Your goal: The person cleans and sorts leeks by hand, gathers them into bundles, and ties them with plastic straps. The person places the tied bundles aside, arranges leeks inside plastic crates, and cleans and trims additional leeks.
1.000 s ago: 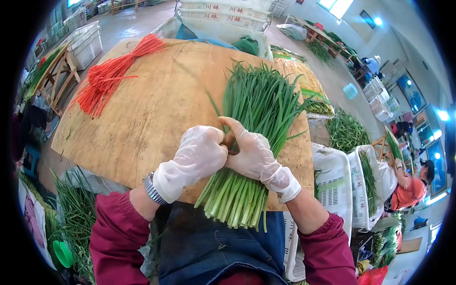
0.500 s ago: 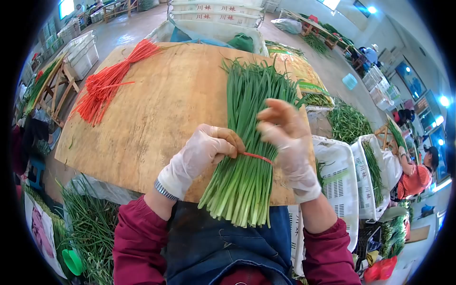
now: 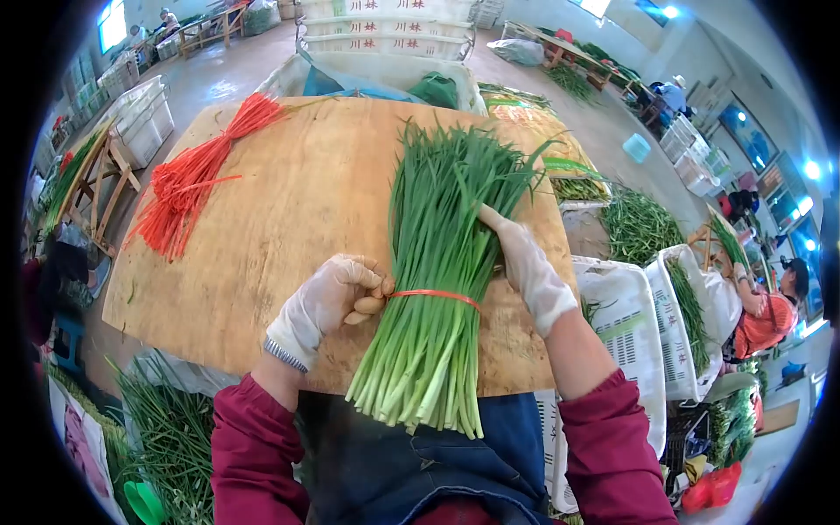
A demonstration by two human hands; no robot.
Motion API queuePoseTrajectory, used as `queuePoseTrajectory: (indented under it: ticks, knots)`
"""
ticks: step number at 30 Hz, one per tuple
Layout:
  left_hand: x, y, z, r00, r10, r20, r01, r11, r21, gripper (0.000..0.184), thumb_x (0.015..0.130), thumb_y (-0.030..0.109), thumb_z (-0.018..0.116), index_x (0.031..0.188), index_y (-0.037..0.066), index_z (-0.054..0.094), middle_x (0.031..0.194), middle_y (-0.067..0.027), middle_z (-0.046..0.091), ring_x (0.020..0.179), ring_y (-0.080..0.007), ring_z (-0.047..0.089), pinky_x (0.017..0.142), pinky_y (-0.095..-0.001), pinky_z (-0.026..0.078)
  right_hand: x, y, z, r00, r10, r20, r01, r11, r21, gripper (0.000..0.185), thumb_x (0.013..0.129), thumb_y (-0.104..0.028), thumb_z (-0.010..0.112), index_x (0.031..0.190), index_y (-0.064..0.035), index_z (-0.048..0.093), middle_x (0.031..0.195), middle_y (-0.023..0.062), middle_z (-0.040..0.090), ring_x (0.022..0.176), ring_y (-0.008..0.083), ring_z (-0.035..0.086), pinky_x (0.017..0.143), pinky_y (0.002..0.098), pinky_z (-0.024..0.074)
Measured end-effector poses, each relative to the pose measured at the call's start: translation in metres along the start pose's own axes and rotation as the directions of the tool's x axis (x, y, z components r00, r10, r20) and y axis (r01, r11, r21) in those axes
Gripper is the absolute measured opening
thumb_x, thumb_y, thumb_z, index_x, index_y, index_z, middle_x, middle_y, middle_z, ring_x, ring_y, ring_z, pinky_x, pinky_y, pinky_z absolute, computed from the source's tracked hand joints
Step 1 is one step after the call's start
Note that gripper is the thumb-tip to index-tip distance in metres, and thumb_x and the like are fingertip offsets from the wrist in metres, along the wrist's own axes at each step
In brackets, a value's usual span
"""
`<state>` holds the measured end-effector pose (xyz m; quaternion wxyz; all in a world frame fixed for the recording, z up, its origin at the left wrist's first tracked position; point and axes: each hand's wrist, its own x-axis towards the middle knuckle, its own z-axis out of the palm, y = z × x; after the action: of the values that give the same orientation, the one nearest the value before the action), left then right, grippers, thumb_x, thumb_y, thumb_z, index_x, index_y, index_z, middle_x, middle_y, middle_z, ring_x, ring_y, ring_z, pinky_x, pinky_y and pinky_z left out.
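A thick bundle of garlic chives [image 3: 442, 232] lies on the wooden board, leaves pointing away and pale stalks hanging over the near edge. A thin red tie [image 3: 433, 294] runs across it above the stalks. At the bundle's left side my left hand [image 3: 328, 302], in a whitish glove, is closed on the end of the tie. My right hand [image 3: 532, 267], gloved too, grips the right side of the leaves, one digit across the top and the other fingers hidden by the bundle. A bunch of red ties [image 3: 197, 166] rests at the board's far left.
The board [image 3: 289, 227] fills the middle. White plastic crates [image 3: 617, 324] stand to the right, and loose greens [image 3: 171, 437] are heaped at lower left. A co-worker in an orange top [image 3: 766, 324] is at the far right. Stacked crates [image 3: 385, 39] stand beyond the board.
My right hand has come down from above the bundle onto its right side and grips the leaves. The bundle sits slightly further left and nearer, with my left hand still at the tie.
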<state>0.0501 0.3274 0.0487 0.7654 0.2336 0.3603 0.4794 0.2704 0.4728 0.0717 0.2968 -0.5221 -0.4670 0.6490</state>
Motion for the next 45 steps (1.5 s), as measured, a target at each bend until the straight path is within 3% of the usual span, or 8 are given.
queuePoseTrajectory:
  ticks: [7, 11, 16, 18, 22, 26, 35, 45]
  knots:
    - [-0.001, 0.013, 0.001, 0.999, -0.042, 0.022, 0.041, 0.999, 0.016, 0.008, 0.076, 0.002, 0.047, 0.073, -0.004, 0.052, 0.058, -0.0052, 0.044, 0.039, -0.0092, 0.031, 0.032, -0.0253, 0.022, 0.025, -0.005, 0.028, 0.993, -0.091, -0.072, 0.101, 0.984, 0.148, 0.023, 0.071, -0.012, 0.062, 0.085, 0.0060, 0.062, 0.075, 0.0143, 0.063, 0.061, 0.0218, 0.061, 0.058, 0.0325, 0.0509]
    - [-0.037, 0.042, 0.052, 0.997, 0.068, 0.020, -0.070, 0.890, 0.451, 0.009, 0.075, 0.004, 0.048, 0.071, -0.004, 0.051, 0.057, -0.0053, 0.046, 0.040, -0.0079, 0.037, 0.035, -0.0238, 0.025, -0.023, -0.047, 0.031, 0.926, -0.374, 0.049, 0.358, 0.912, 0.202, 0.023, 0.080, -0.019, 0.053, 0.087, 0.0010, 0.063, 0.074, 0.0080, 0.061, 0.063, 0.0162, 0.060, 0.057, 0.0303, 0.0504]
    - [-0.058, 0.077, 0.110, 0.886, 0.450, 0.114, -0.279, 0.321, 0.905, 0.014, 0.076, 0.005, 0.047, 0.080, -0.006, 0.056, 0.062, -0.0085, 0.052, 0.054, -0.0140, 0.049, 0.051, -0.0258, 0.039, -0.081, -0.125, 0.017, 0.575, -0.816, 0.060, 0.791, 0.574, 0.212, 0.025, 0.081, -0.028, 0.056, 0.090, -0.0049, 0.061, 0.075, 0.0041, 0.062, 0.062, 0.0130, 0.060, 0.055, 0.0253, 0.0500]
    - [-0.054, 0.082, 0.127, 0.756, 0.614, 0.226, -0.305, 0.025, 0.952, 0.020, 0.077, 0.005, 0.045, 0.087, -0.007, 0.057, 0.068, -0.0116, 0.056, 0.065, -0.0176, 0.055, 0.062, -0.0275, 0.044, -0.100, -0.151, 0.007, 0.501, -0.857, 0.121, 0.819, 0.514, 0.254, 0.014, 0.072, -0.003, 0.055, 0.080, 0.0049, 0.063, 0.069, 0.0089, 0.062, 0.055, 0.0129, 0.059, 0.049, 0.0259, 0.0497]
    - [-0.036, 0.088, 0.137, 0.670, 0.694, 0.266, -0.205, -0.172, 0.964, 0.024, 0.080, 0.001, 0.044, 0.097, -0.007, 0.059, 0.080, -0.0152, 0.063, 0.077, -0.0198, 0.058, 0.072, -0.0304, 0.045, -0.113, -0.162, 0.004, 0.217, -0.969, 0.120, 0.967, 0.197, -0.159, 0.011, 0.073, -0.002, 0.056, 0.076, 0.0043, 0.064, 0.070, 0.0086, 0.063, 0.056, 0.0117, 0.059, 0.050, 0.0260, 0.0500]
    - [0.015, 0.064, 0.104, 0.874, 0.485, 0.017, 0.209, -0.409, 0.888, 0.023, 0.082, 0.004, 0.046, 0.098, -0.003, 0.060, 0.091, -0.0205, 0.064, 0.089, -0.0323, 0.061, 0.076, -0.0374, 0.047, -0.042, -0.122, 0.000, 0.426, -0.904, -0.048, 0.903, 0.421, 0.083, 0.012, 0.073, 0.002, 0.057, 0.082, 0.0047, 0.063, 0.075, 0.0077, 0.063, 0.060, 0.0134, 0.058, 0.055, 0.0273, 0.0498]
    - [0.007, 0.087, 0.118, 0.813, 0.580, 0.047, 0.040, -0.137, 0.990, 0.025, 0.082, 0.010, 0.048, 0.100, 0.000, 0.060, 0.090, -0.0234, 0.061, 0.086, -0.0404, 0.058, 0.073, -0.0388, 0.047, -0.066, -0.141, 0.028, 0.656, -0.727, -0.205, 0.625, 0.371, 0.687, 0.016, 0.073, 0.005, 0.059, 0.088, 0.0041, 0.061, 0.078, 0.0075, 0.062, 0.058, 0.0148, 0.056, 0.055, 0.0283, 0.0498]
    - [0.030, 0.078, 0.092, 0.846, 0.503, 0.174, -0.004, -0.321, 0.947, 0.022, 0.076, 0.003, 0.047, 0.092, -0.001, 0.060, 0.087, -0.0246, 0.062, 0.085, -0.0416, 0.059, 0.072, -0.0439, 0.048, -0.025, -0.115, 0.023, 0.447, -0.843, -0.300, 0.873, 0.336, 0.354, 0.010, 0.075, 0.004, 0.057, 0.084, 0.0037, 0.062, 0.076, 0.0057, 0.062, 0.060, 0.0141, 0.058, 0.054, 0.0274, 0.0495]
